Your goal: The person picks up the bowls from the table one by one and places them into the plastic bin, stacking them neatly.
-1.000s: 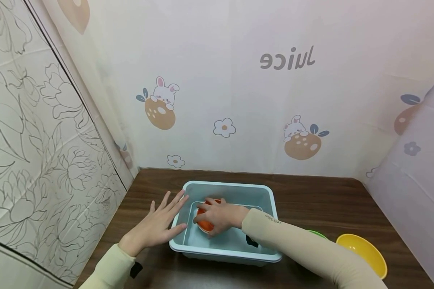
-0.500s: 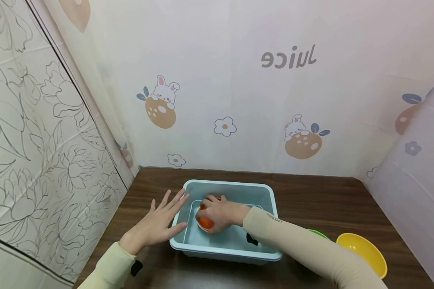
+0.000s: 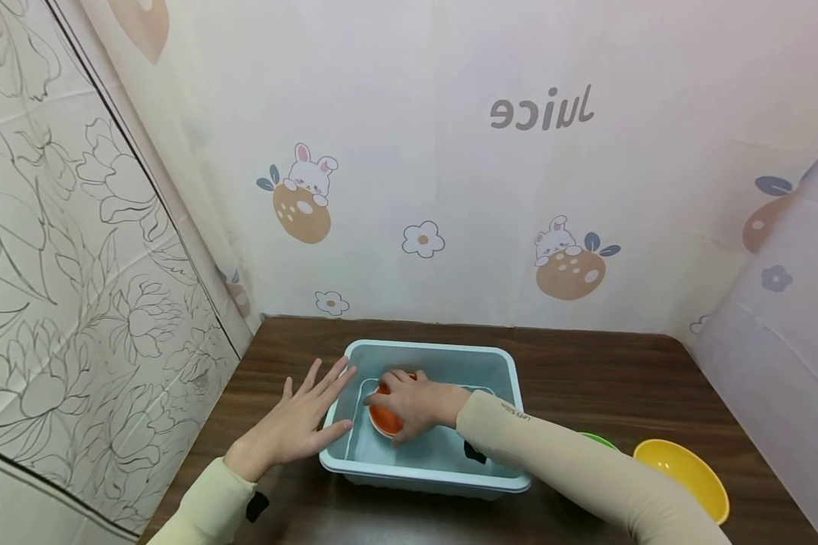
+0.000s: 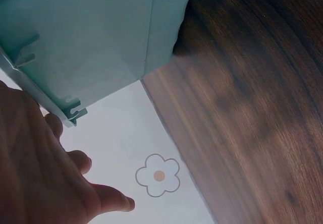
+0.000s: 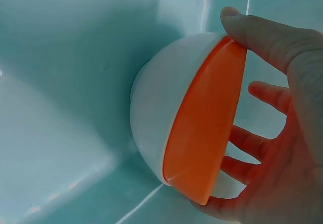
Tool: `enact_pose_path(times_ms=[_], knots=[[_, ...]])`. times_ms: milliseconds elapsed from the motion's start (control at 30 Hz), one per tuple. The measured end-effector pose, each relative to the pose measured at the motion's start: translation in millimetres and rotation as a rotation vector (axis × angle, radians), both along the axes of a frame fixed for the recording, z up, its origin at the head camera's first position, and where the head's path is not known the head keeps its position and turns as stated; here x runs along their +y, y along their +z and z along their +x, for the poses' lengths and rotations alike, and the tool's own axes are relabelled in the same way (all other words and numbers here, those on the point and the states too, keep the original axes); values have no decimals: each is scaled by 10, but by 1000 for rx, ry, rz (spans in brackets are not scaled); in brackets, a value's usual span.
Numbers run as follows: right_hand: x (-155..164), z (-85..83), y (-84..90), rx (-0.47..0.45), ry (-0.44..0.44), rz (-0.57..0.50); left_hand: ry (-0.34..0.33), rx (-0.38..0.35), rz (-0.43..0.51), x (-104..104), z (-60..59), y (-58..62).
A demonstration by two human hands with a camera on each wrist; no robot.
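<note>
A light blue plastic basin stands on the table. In it an orange bowl sits inside a white bowl, the orange one showing above the white rim. My right hand reaches down over the orange bowl and spans its mouth, the thumb at one side of the rim and the fingers spread toward the other. My left hand lies with straight, spread fingers at the basin's left rim. In the left wrist view the same hand overlaps the basin's edge, holding nothing.
A yellow bowl stands at the right on the dark wooden table. Part of a green bowl shows behind my right forearm. A patterned curtain hangs along the table's far edge.
My right hand's fingers drew in round the orange bowl half a second ago and now spread slightly wider. The bowl has shifted slightly right within the basin. My left hand stays put.
</note>
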State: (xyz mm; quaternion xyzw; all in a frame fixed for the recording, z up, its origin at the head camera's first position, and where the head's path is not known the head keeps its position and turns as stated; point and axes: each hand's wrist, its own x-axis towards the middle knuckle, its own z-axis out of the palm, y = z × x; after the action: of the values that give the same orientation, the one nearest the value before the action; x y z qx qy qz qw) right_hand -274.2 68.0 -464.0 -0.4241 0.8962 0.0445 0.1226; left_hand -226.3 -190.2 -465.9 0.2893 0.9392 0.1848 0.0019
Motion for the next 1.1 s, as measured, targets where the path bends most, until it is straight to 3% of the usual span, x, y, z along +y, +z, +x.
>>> enact_pose_path(times_ms=[433, 633, 1100], knots=[[58, -30, 181, -12, -4, -35, 2, -16, -8, -10, 10, 34], [193, 24, 398, -34, -4, -66, -9, -22, 2, -11, 16, 31], [558, 69, 1014, 58, -64, -170, 1, -14, 13, 14, 18, -1]])
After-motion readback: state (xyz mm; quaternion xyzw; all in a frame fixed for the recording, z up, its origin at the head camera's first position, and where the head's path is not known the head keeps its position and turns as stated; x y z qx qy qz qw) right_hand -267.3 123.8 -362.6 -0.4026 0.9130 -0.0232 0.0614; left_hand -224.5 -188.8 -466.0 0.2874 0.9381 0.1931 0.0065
